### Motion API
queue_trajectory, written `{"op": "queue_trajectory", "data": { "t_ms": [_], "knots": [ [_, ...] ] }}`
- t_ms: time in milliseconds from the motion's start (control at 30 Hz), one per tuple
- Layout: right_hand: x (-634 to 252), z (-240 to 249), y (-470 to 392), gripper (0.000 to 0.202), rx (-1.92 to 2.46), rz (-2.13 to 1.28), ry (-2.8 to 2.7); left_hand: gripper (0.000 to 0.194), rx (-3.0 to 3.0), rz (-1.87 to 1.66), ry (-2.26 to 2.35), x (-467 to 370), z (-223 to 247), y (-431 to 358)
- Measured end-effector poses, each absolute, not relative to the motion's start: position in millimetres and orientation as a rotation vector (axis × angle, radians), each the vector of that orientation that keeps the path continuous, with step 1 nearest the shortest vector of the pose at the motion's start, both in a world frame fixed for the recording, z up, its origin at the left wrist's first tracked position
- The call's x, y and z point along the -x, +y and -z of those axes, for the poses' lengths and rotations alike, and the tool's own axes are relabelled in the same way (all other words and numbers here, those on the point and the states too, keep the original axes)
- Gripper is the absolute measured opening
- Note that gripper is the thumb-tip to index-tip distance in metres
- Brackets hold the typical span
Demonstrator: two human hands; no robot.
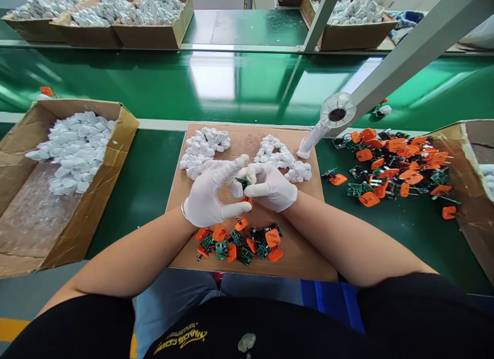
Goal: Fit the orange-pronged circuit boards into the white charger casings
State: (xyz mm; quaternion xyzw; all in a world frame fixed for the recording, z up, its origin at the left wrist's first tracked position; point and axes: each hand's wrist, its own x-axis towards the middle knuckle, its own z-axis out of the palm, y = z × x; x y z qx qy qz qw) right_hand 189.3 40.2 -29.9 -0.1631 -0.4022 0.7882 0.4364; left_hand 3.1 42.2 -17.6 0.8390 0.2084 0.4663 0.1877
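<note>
My gloved left hand (212,194) is curved in a C shape, its thumb and forefinger apart around the small parts in front of it. My gloved right hand (272,186) pinches a small green circuit board (242,183) from the right. Against the board sits a rounded white plastic piece (236,190); whether the two are joined is unclear. An orange tab (247,201) hangs below, close to my left thumb. Nearer my body, several circuit boards with orange tabs (239,243) lie on the cardboard sheet (304,251). Beyond my hands are heaps of white plastic pieces (204,148).
At left stands a cardboard box (111,178) of white pieces. To the right lie a pile of orange-tabbed boards (401,163) and another box (447,142). A clear plastic tube with a round flange (320,132) leans near a slanting metal post (409,50). More filled boxes (154,34) line the back.
</note>
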Motion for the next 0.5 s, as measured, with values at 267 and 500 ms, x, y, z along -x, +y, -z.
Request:
{"op": "queue_trajectory", "data": {
  "t_ms": [267, 500],
  "knots": [
    [-188, 24, 33, 0.038, 0.506, -1.969, -1.011, 0.046, -2.495, -1.281, 0.385, -2, 11, 52],
    [-187, 24, 33, 0.035, 0.505, -2.001, -1.029, 0.047, -2.438, -1.230, 0.414, -2, 14, 52]
  ]
}}
